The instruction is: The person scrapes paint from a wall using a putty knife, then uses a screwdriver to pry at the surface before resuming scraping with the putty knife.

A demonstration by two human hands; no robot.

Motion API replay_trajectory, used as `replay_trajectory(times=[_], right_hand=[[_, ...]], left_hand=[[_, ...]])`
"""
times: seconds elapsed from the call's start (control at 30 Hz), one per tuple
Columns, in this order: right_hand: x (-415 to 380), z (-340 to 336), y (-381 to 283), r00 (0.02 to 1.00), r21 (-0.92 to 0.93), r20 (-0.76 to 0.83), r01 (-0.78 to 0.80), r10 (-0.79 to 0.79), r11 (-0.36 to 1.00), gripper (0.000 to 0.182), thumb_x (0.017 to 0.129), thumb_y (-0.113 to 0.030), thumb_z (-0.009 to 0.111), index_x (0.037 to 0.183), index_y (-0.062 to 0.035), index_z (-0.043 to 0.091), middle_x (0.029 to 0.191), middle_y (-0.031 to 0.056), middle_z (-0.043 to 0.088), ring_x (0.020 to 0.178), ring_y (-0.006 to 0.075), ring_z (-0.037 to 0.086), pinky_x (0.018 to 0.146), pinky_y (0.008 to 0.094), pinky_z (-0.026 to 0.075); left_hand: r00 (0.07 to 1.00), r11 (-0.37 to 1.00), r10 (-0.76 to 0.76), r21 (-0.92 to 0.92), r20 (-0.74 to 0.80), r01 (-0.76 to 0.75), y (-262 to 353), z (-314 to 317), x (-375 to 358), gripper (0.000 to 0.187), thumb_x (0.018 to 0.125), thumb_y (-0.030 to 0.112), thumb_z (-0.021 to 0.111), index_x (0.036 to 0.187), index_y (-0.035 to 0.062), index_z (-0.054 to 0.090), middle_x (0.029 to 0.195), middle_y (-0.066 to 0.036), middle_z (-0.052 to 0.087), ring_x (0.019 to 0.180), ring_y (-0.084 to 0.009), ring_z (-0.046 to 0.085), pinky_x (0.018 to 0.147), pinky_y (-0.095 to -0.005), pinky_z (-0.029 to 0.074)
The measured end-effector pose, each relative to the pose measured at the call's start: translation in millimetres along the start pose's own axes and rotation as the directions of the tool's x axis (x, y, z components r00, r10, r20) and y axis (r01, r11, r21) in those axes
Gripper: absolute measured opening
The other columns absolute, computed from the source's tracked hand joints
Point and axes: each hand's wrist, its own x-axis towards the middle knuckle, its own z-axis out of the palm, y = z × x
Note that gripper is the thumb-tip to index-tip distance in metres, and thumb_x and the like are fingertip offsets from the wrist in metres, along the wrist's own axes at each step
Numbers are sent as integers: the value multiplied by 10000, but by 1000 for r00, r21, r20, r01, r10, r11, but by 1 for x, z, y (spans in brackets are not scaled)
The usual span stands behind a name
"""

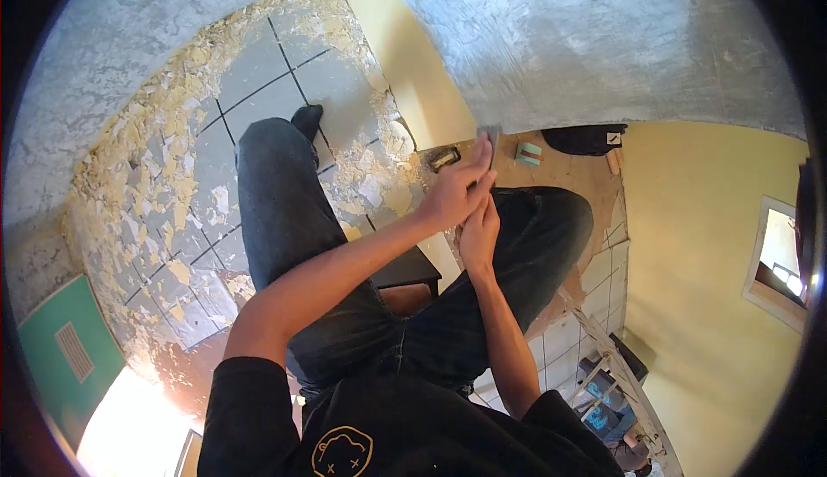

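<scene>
Both my hands meet above my right knee, close to the lower edge of a wall. My left hand (452, 194) lies with its fingers stretched and pressed together along a flat scraper (489, 135). Just below it, my right hand (479, 237) is closed around the lower part of the tool, its handle hidden by my fingers. The scraper's grey blade points away from me and overlaps the border between the yellow paint (444, 102) and the bare grey wall (586, 55).
Paint flakes (159, 158) cover much of the tiled floor (258, 98) on the left. Past my hands lie a small yellow-and-black item (444, 160), a teal-and-red block (529, 154) and a black cloth item (579, 139). A wooden ladder (616, 361) stands lower right.
</scene>
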Motion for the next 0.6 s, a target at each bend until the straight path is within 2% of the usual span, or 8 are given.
replay_trajectory(times=[0.07, 0.13, 0.2, 0.27, 0.37, 0.47, 0.53, 0.6], right_hand=[[0, 0, -1, 999, 90, 28, -42, 40, 995, 388, 1038, -358, 349, 911, -30, 512, 602, -5, 455, 463, 67, 412, 418, 256, 332], [6, -1, -2, 1000, 5, 5, -26, 26, 1000, 395, 1038, -365, 343, 920, -32, 518, 600, -11, 451, 458, 60, 406, 412, 253, 331], [1, -4, 4, 999, 6, 6, -32, 32, 999, 396, 1039, -375, 330, 925, -44, 516, 584, -22, 431, 435, 51, 383, 388, 240, 307], [4, 1, 3, 1000, 41, 24, -2, 1, 999, 400, 1042, -394, 306, 935, -68, 512, 554, -45, 392, 389, 35, 337, 339, 213, 259], [1, 0, 5, 1000, -6, -5, 13, -13, 1000, 396, 1044, -388, 303, 932, -69, 509, 550, -49, 384, 390, 34, 339, 341, 210, 259], [10, 5, 7, 999, 84, 40, -11, 8, 996, 392, 1045, -382, 303, 937, -69, 512, 553, -47, 395, 393, 32, 345, 347, 208, 263], [7, 2, 9, 999, 68, 35, -7, 5, 998, 390, 1044, -382, 307, 941, -68, 514, 555, -45, 405, 396, 31, 346, 352, 206, 260], [1, 4, 14, 1000, 40, -24, 9, -8, 999, 388, 1044, -381, 314, 956, -65, 520, 559, -48, 409, 398, 30, 335, 353, 208, 255]], left_hand=[[994, 992, 109, 58, 28, -111, 1, 1, -4, 482, 930, 143, 564, 1338, -74, 426, 1400, -304, 379, 1273, -401, 422, 1010, -368, 416], [995, 993, 95, 71, 39, -97, -2, -2, 4, 471, 928, 134, 566, 1328, -78, 436, 1398, -304, 381, 1275, -401, 417, 1009, -370, 416], [1000, 999, 22, 39, 13, -23, -1, -3, 7, 464, 953, 153, 546, 1357, -45, 430, 1439, -240, 371, 1276, -353, 433, 974, -353, 443], [999, 999, 30, 21, -15, -30, -5, 2, 2, 469, 947, 154, 552, 1351, -50, 431, 1430, -248, 376, 1259, -350, 452, 965, -351, 448], [991, 987, 130, 98, -9, -128, -3, -1, 3, 472, 942, 156, 556, 1338, -68, 433, 1416, -260, 385, 1245, -352, 464, 962, -342, 451], [1000, 999, 19, 42, 19, -19, -5, 1, 5, 471, 931, 123, 551, 1334, -83, 422, 1405, -305, 368, 1323, -371, 365, 1056, -368, 378], [999, 999, 21, 37, -24, -20, -6, 0, 6, 447, 942, 159, 560, 1311, -76, 464, 1413, -264, 389, 1261, -330, 472, 969, -317, 440], [995, 992, 95, 87, -13, -93, -9, 3, 1, 447, 940, 156, 564, 1305, -82, 467, 1413, -268, 386, 1218, -329, 516, 937, -323, 458]])
